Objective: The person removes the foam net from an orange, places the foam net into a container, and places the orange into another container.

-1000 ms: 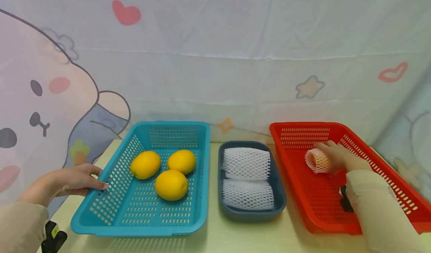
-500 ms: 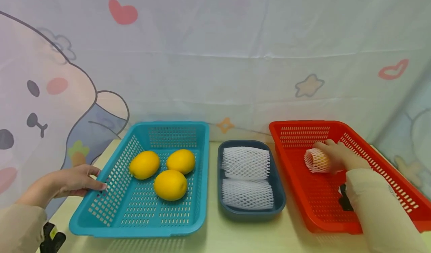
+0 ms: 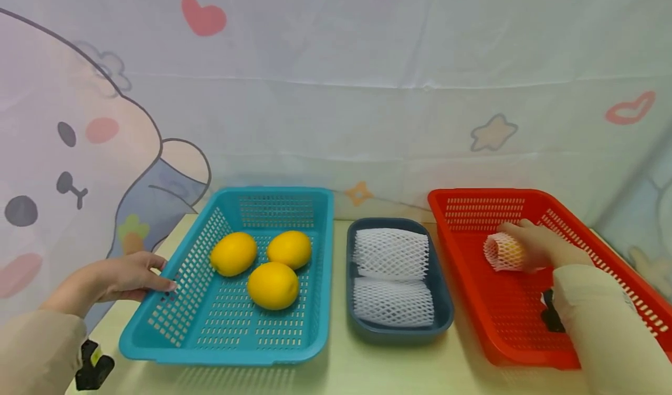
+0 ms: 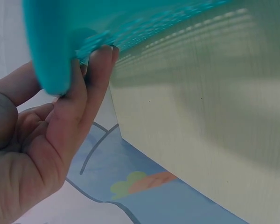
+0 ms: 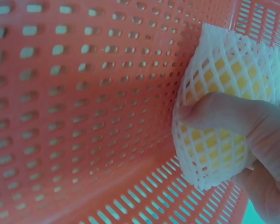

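Note:
My left hand [image 3: 131,275] grips the left rim of the blue basket [image 3: 210,355], thumb inside and fingers outside under the edge, as the left wrist view shows. Three lemons [image 3: 273,286] lie loose in that basket. Inside the red basket [image 3: 517,357], my right hand [image 3: 535,246] holds a lemon [image 5: 214,147] wrapped in a white foam net sleeve [image 3: 499,250]. In the right wrist view the thumb presses across the foam net [image 5: 191,84], close to the basket's slotted wall, and yellow shows through the mesh.
Between the two baskets stands a dark blue tray [image 3: 399,335] with two white foam net sleeves [image 3: 392,301] lying in it. A pale table [image 3: 357,371] carries everything. Behind it hangs a printed curtain [image 3: 325,62] with cartoon figures.
The head view has shifted slightly, moving the whole scene a little to the right. Both hands keep their holds, on the basket rim and on the wrapped lemon.

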`<move>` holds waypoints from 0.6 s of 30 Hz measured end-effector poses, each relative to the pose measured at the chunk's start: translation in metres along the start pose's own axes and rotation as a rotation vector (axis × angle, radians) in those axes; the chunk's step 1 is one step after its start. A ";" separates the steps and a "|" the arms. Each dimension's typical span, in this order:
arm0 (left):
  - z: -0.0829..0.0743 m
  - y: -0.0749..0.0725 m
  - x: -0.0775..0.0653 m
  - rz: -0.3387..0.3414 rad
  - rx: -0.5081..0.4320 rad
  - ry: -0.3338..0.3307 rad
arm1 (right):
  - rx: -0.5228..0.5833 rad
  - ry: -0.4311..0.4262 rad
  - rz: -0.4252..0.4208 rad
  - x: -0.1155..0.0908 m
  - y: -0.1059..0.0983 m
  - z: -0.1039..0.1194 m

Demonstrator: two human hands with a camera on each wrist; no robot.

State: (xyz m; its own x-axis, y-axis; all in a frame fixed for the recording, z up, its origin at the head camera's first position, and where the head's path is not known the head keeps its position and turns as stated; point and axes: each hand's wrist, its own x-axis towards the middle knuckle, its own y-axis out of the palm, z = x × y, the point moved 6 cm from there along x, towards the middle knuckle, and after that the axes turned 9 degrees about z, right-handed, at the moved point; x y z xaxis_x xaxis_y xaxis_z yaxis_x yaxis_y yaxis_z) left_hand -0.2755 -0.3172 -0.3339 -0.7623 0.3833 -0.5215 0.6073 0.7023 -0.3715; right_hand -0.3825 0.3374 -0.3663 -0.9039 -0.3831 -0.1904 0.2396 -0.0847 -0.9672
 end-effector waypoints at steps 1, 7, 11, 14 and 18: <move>0.000 0.000 0.000 0.000 0.002 0.006 | -0.003 0.000 0.004 0.000 0.000 0.000; -0.003 0.001 0.001 0.000 0.024 0.030 | 0.024 0.030 0.062 -0.005 0.000 0.000; -0.001 0.002 0.002 0.004 0.002 0.010 | 0.045 0.022 0.092 -0.008 -0.002 0.003; 0.001 0.001 0.001 0.006 -0.009 0.004 | 0.044 -0.023 0.103 -0.008 -0.006 0.007; 0.002 0.000 0.000 0.007 -0.007 0.007 | 0.035 -0.070 0.110 -0.008 -0.008 0.011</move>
State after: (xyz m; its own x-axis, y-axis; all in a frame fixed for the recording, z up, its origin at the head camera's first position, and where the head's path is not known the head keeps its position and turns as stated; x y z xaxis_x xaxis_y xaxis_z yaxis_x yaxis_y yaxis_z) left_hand -0.2748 -0.3186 -0.3353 -0.7598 0.3920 -0.5186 0.6108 0.7036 -0.3630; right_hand -0.3728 0.3311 -0.3554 -0.8452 -0.4546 -0.2812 0.3488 -0.0704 -0.9345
